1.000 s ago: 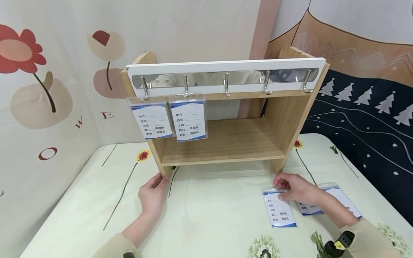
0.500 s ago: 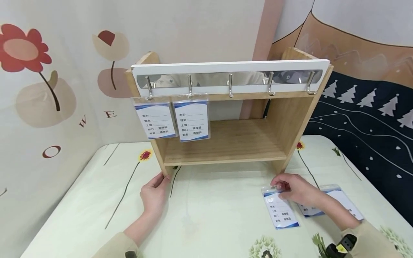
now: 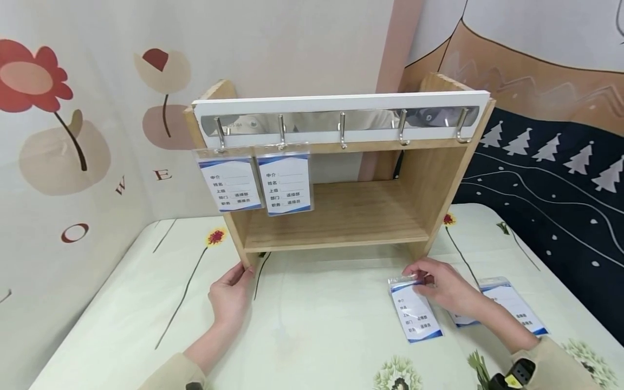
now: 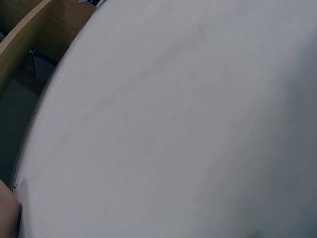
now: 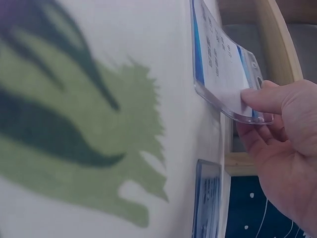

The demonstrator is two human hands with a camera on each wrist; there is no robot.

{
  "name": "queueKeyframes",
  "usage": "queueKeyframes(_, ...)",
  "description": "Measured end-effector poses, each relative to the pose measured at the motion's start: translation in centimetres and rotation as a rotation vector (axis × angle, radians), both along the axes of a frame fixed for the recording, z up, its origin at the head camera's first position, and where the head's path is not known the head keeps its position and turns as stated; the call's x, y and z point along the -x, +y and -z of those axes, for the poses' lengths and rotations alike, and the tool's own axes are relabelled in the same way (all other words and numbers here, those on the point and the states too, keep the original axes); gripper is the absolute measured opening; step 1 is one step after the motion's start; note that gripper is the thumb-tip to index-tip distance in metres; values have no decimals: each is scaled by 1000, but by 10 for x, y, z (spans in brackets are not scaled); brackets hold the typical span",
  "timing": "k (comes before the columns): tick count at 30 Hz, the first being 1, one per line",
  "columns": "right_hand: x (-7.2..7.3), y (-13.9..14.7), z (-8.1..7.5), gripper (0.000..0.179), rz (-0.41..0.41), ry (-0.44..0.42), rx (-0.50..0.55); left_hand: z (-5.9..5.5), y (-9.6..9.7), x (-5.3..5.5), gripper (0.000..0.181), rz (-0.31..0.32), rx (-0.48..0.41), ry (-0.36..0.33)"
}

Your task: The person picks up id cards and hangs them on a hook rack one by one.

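In the head view my left hand [image 3: 231, 295] holds the foot of the wooden shelf [image 3: 336, 214] at its lower left, thumb against the side panel's front edge. My right hand [image 3: 446, 284] pinches the top edge of a clear badge holder [image 3: 416, 311] with a blue-and-white card. The right wrist view shows the thumb on the card's face and the fingers behind it, the badge holder [image 5: 223, 64] bent up at that end. Two matching badge holders hang from the first hook [image 3: 229, 184] and second hook [image 3: 285, 184] on the left of the shelf's rail.
A white rail [image 3: 341, 102] with a metal strip and several hooks runs across the shelf's upper front. More badge holders [image 3: 517, 306] lie on the flowered tablecloth [image 3: 317, 325], partly behind my right forearm. Patterned cloth walls [image 3: 302, 43] stand behind and at both sides.
My right hand has moved slightly left with the badge holder, uncovering more of those lying to its right. My left hand keeps its place at the shelf's foot.
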State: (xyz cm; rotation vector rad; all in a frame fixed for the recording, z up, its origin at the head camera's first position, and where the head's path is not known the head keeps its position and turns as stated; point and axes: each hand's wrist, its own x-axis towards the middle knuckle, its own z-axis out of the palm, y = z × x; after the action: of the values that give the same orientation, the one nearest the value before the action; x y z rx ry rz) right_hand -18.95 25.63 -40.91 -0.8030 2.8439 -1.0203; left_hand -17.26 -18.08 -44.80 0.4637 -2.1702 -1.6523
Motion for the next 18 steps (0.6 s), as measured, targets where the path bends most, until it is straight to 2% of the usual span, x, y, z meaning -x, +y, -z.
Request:
queueKeyframes(10,-3,-5,-9,34,32,27,35,1,-1,0,35,1,-13,-5)
queueKeyframes(18,-7,-11,-17,34,1,21,143,0,-1,1,35,10,-11,-4)
